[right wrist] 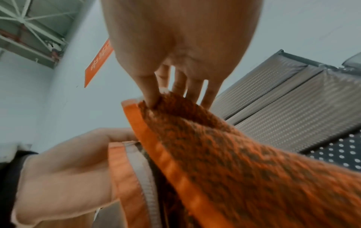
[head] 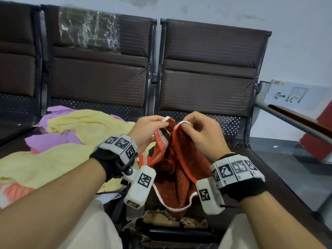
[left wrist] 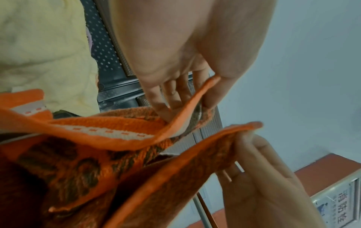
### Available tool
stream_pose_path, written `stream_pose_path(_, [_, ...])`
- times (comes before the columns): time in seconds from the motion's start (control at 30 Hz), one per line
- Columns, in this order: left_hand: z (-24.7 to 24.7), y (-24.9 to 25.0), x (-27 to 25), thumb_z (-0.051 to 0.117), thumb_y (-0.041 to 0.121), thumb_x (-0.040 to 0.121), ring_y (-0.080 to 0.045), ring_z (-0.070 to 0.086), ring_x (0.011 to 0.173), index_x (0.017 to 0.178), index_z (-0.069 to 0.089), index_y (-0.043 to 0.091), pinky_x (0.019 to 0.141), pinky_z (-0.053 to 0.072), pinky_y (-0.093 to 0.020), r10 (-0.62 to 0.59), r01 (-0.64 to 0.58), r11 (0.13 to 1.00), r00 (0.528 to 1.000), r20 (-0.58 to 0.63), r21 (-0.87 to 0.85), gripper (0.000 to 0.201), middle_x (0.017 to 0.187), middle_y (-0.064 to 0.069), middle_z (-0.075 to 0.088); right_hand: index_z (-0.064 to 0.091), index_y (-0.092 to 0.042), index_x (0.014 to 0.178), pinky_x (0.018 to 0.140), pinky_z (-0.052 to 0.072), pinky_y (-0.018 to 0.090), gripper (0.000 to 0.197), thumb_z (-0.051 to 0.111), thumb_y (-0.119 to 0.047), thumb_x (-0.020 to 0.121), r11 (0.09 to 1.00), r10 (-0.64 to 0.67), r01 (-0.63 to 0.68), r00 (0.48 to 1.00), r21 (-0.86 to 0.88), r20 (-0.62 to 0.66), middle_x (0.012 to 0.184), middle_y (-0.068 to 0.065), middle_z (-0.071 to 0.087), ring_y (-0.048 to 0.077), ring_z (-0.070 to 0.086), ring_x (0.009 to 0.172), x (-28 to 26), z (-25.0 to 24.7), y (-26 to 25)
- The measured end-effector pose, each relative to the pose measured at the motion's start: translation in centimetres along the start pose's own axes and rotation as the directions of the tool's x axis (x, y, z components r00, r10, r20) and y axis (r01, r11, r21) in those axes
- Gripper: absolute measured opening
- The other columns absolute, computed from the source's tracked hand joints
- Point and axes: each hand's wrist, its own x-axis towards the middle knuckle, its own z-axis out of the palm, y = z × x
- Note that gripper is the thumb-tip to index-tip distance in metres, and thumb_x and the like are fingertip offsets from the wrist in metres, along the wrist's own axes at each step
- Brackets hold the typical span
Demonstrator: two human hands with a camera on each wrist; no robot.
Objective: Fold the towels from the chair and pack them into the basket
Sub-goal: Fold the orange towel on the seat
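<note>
An orange towel [head: 181,169] with a dark pattern and a white-edged border hangs between my hands in front of the seat. My left hand [head: 152,126] pinches one upper corner of it, and my right hand [head: 197,130] pinches the other corner close beside it. The left wrist view shows the left hand [left wrist: 195,95] gripping the orange hem [left wrist: 183,115]. In the right wrist view the right hand [right wrist: 166,92] pinches the patterned towel [right wrist: 234,154] at its top edge. A heap of yellow towels [head: 59,159] and purple towels [head: 52,141] lies on the seat to the left. No basket is in view.
A row of dark brown padded chairs [head: 206,69] stands against a pale wall. A metal armrest [head: 296,123] runs along the right. A torn seat edge [head: 170,218] shows below the hanging towel, between my knees.
</note>
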Motion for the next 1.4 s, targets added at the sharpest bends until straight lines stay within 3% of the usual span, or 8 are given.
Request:
stream_pose_path(0.13, [0.2, -0.2, -0.3, 0.058, 0.006, 0.088, -0.02, 0.065, 0.077, 0.1, 0.07, 0.002, 0.071, 0.052, -0.029, -0.007, 0.014, 0.997, 0.996, 0.094, -0.075, 0.017, 0.087, -0.013, 0.069, 0.073, -0.025, 0.082, 0.076, 0.047, 0.016, 0.007, 0.068, -0.02, 0.083, 0.999, -0.007, 0.012, 0.994, -0.048, 0.105, 0.079, -0.012, 0.071, 0.001, 0.064, 0.078, -0.4, 0.5, -0.1])
stream_pose_path(0.37, [0.2, -0.5, -0.6, 0.063, 0.033, 0.087, -0.015, 0.062, 0.076, 0.106, 0.067, 0.0, 0.073, 0.051, -0.028, 0.017, -0.001, 0.996, 0.983, 0.181, -0.09, 0.039, 0.085, -0.008, 0.066, 0.07, -0.021, 0.073, 0.062, 0.041, 0.008, 0.012, 0.071, -0.029, 0.082, 0.993, 0.082, -0.08, 0.997, -0.085, 0.016, 0.068, -0.01, 0.067, -0.001, 0.059, 0.067, -0.4, 0.3, 0.3])
stream_pose_path(0.47, [0.2, -0.7, -0.7, 0.073, 0.03, 0.074, -0.015, 0.066, 0.092, 0.11, 0.067, 0.008, 0.08, 0.055, -0.026, 0.077, -0.055, 0.992, 0.978, 0.194, -0.116, 0.043, 0.104, -0.008, 0.071, 0.068, -0.024, 0.07, 0.061, 0.039, 0.006, 0.014, 0.071, -0.031, 0.082, 0.993, 0.099, -0.1, 0.995, -0.069, -0.024, 0.065, -0.011, 0.066, -0.004, 0.058, 0.065, -0.4, 0.0, 0.5])
stream_pose_path(0.63, [1.1, -1.0, -1.2, 0.07, 0.019, 0.076, -0.015, 0.069, 0.093, 0.116, 0.061, 0.005, 0.077, 0.055, -0.024, 0.097, -0.055, 0.983, 0.965, 0.245, -0.174, 0.043, 0.103, -0.009, 0.072, 0.067, -0.027, 0.069, 0.06, 0.039, 0.007, 0.018, 0.07, -0.036, 0.083, 0.992, 0.118, -0.12, 0.992, -0.037, -0.049, 0.064, -0.011, 0.065, -0.002, 0.059, 0.064, -0.3, -0.1, 0.5])
stream_pose_path(0.83, [1.9, -0.9, -1.7, 0.056, 0.007, 0.091, -0.014, 0.07, 0.089, 0.109, 0.066, 0.008, 0.075, 0.056, -0.022, 0.142, -0.136, 0.99, 0.97, 0.2, -0.044, 0.021, 0.097, -0.009, 0.074, 0.067, -0.028, 0.07, 0.061, 0.04, 0.008, 0.016, 0.07, -0.036, 0.083, 0.994, 0.107, -0.108, 0.994, -0.013, -0.022, 0.066, -0.011, 0.066, -0.001, 0.06, 0.066, -0.5, -0.5, 0.6])
stream_pose_path(1.0, [2.4, -1.5, -1.4, 0.05, 0.017, 0.096, -0.032, 0.051, 0.093, 0.108, 0.069, 0.013, 0.088, 0.036, -0.047, 0.172, -0.185, 0.98, 0.972, 0.158, 0.076, 0.023, 0.107, -0.035, 0.061, 0.068, -0.027, 0.07, 0.066, 0.045, 0.017, 0.017, 0.069, -0.036, 0.083, 0.992, 0.119, -0.118, 0.993, 0.039, -0.002, 0.067, -0.01, 0.067, 0.0, 0.062, 0.067, -0.5, -0.5, 0.5])
stream_pose_path(1.13, [2.3, -1.3, -1.1, 0.048, 0.018, 0.097, -0.025, 0.068, 0.09, 0.101, 0.071, 0.017, 0.09, 0.052, -0.044, 0.252, -0.258, 0.942, 0.966, 0.055, 0.215, 0.023, 0.091, -0.008, 0.072, 0.065, -0.026, 0.067, 0.064, 0.045, 0.019, 0.022, 0.07, -0.042, 0.081, 0.991, 0.13, -0.132, 0.989, 0.029, 0.065, 0.063, -0.011, 0.065, 0.0, 0.059, 0.063, -0.3, -0.8, 0.7])
stream_pose_path(1.4, [-0.1, -0.3, -0.7, 0.045, 0.019, 0.098, -0.014, 0.058, 0.072, 0.087, 0.071, 0.012, 0.078, 0.047, -0.038, 0.216, -0.197, 0.972, 0.965, -0.151, 0.129, 0.029, 0.077, -0.003, 0.064, 0.043, -0.025, 0.053, 0.054, 0.036, 0.015, 0.043, 0.078, -0.042, 0.073, 0.983, 0.074, -0.03, 0.966, -0.179, 0.247, 0.049, -0.012, 0.051, 0.0, 0.048, 0.051, -0.9, -2.4, 2.6])
